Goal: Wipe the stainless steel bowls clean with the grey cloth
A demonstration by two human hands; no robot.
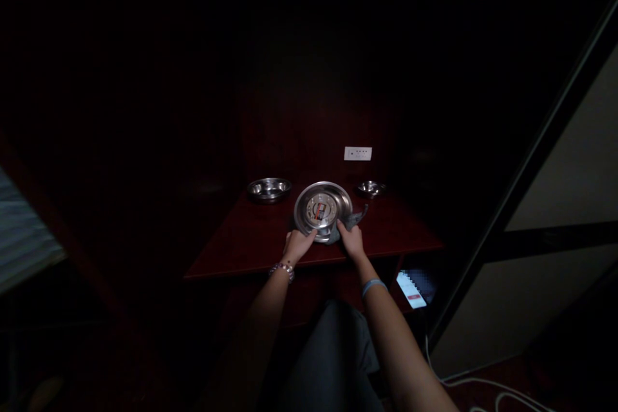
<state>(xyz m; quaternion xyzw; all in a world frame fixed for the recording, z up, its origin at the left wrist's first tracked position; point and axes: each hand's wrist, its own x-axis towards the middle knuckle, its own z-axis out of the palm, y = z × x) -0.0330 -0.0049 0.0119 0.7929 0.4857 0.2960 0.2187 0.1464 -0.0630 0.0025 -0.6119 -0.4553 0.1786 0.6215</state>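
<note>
A round stainless steel plate (302, 204) with a raised rim and a printed label in its middle is tilted toward me above the red-brown desk (232, 238). My left hand (299, 244) grips its lower left rim, thumb on the inner face. At the lower right my right hand (352, 239) is closed on a grey cloth (356, 217), which lies against the plate's rim. One end of the cloth sticks out to the right. The fingers behind the plate and cloth are hidden.
A steel dish (269, 189) stands at the back left of the desk, and a smaller steel bowl (371, 189) at the back right. A white wall socket (358, 153) is behind. Below right, a lit screen (411, 290) and a white cable (473, 381) show.
</note>
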